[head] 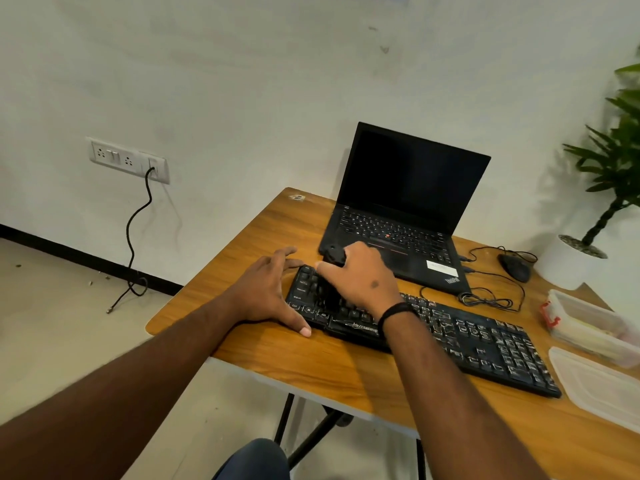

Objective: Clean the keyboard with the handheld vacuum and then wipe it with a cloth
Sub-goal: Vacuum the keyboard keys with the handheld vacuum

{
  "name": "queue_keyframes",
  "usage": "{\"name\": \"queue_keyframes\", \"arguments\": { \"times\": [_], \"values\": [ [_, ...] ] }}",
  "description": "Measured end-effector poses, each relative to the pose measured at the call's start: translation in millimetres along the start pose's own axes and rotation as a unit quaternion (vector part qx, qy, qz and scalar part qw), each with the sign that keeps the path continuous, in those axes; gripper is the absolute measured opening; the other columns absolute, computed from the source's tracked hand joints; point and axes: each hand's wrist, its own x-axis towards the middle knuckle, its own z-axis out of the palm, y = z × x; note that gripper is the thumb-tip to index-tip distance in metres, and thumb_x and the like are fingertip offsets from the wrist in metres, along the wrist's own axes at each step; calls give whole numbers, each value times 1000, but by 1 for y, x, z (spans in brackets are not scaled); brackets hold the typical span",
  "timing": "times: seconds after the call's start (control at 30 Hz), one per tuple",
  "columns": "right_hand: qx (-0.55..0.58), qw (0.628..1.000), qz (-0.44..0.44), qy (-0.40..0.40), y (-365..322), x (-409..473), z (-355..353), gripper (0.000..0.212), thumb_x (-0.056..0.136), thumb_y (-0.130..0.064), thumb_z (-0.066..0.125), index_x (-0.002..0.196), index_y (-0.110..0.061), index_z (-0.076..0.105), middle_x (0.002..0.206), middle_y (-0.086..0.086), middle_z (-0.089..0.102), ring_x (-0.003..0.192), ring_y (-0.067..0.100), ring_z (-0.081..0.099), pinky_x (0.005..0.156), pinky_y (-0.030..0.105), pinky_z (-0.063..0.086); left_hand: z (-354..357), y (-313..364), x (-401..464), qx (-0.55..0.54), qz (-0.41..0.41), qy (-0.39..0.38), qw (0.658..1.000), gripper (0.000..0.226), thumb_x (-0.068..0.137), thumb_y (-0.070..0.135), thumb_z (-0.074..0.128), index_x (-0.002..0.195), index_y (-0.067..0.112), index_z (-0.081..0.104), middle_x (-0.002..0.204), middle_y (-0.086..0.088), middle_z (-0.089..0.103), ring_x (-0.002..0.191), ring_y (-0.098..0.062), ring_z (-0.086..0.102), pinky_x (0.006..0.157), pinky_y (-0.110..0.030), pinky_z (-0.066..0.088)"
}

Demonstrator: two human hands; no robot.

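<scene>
Vacuuming appears under way. We note the left hand (268, 292), fingers spread, thumb pressed on the counter (277, 362), bracing the keyboard (485, 344) end just left of the grip. The right hand (362, 277) curls round the handheld vacuum (334, 256), nozzle on the keys. We judge it light, rigid; hold its body. No cloth seen.
</scene>
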Motion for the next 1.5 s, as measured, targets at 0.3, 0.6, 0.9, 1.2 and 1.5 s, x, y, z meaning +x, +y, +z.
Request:
{"name": "queue_keyframes", "arguments": {
  "times": [0.3,0.6,0.9,1.2,1.5],
  "values": [
    [41,998,-9,43,4,0,7,40,85,-49,63,66,-15,56,63,-1,59,59,19,60,51,34,48,0,-5,1,-4,2,-5,1000,160,27,82,81,158,27,6,160,1,32,148,-20,24,120,-38,25],
    [6,994,32,108,-3,3,13,40,89,-51,60,65,-20,51,64,-5,57,59,17,56,47,24,32,1,-7,2,-10,8,-10,1000,165,23,85,81,157,29,4,161,4,34,149,-18,22,122,-41,23],
    [20,993,67,98,10,8,-1,43,85,-53,64,63,-18,50,62,-4,56,62,20,57,51,27,35,0,-9,3,-16,4,-11,1000,164,21,87,81,156,33,5,160,4,34,148,-19,23,122,-45,25],
    [153,983,57,78,-2,15,20,37,83,-45,67,59,-19,56,58,-5,57,59,16,57,52,30,42,-1,-7,2,-15,16,-7,1000,166,21,85,81,158,26,8,158,8,39,147,-17,25,120,-39,24],
    [167,968,103,154,-7,16,27,43,86,-50,64,57,-21,50,58,-5,55,58,18,56,49,26,34,-1,-3,1,-20,17,0,1000,161,26,75,87,158,24,9,157,9,40,146,-16,26,117,-33,23]
  ]
}}
